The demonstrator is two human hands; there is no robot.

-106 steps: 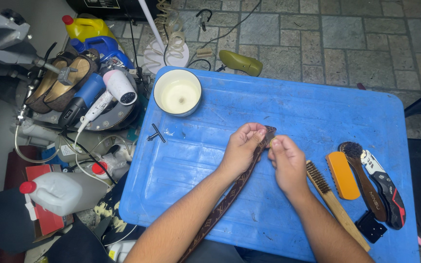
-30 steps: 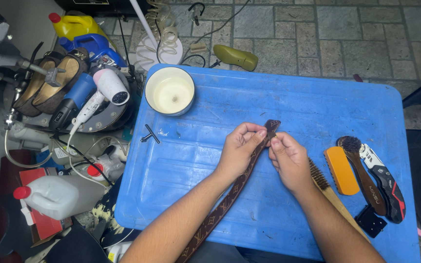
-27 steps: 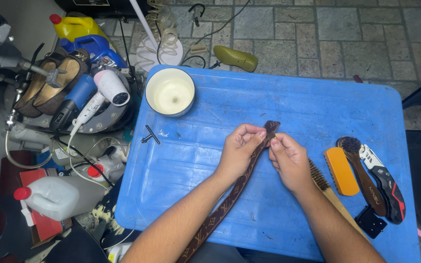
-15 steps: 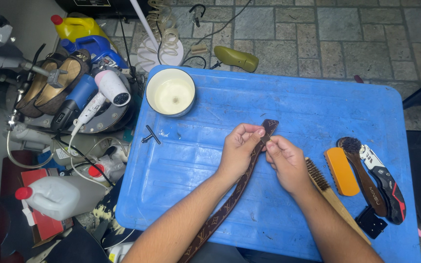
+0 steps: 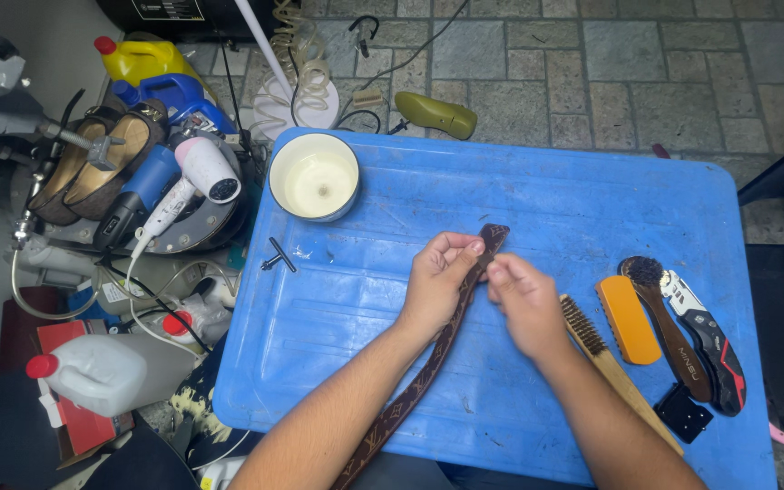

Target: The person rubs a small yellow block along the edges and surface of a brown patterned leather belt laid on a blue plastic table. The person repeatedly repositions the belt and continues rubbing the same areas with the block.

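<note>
A brown patterned belt strap (image 5: 424, 377) runs from the bottom edge up across the blue plastic table (image 5: 555, 204) to its tip near the middle. My left hand (image 5: 437, 281) pinches the strap just below the tip with thumb and fingers. Beside it, my right hand (image 5: 521, 299) has its fingertips closed on the strap's edge a little lower down. Both hands hold the end slightly above the table top.
A white bowl of pale liquid (image 5: 314, 177) and a small black key tool (image 5: 278, 259) lie at the left. Right of my hands are a wire brush (image 5: 605, 354), orange block (image 5: 628, 319), dark brush (image 5: 669, 318), utility knife (image 5: 708, 338). Bottles, a hair dryer (image 5: 194, 177) and shoes crowd the floor left.
The view has shifted slightly. My hands stay on the strap's end, with small finger movements along its edge; the strap tip remains in about the same place.
</note>
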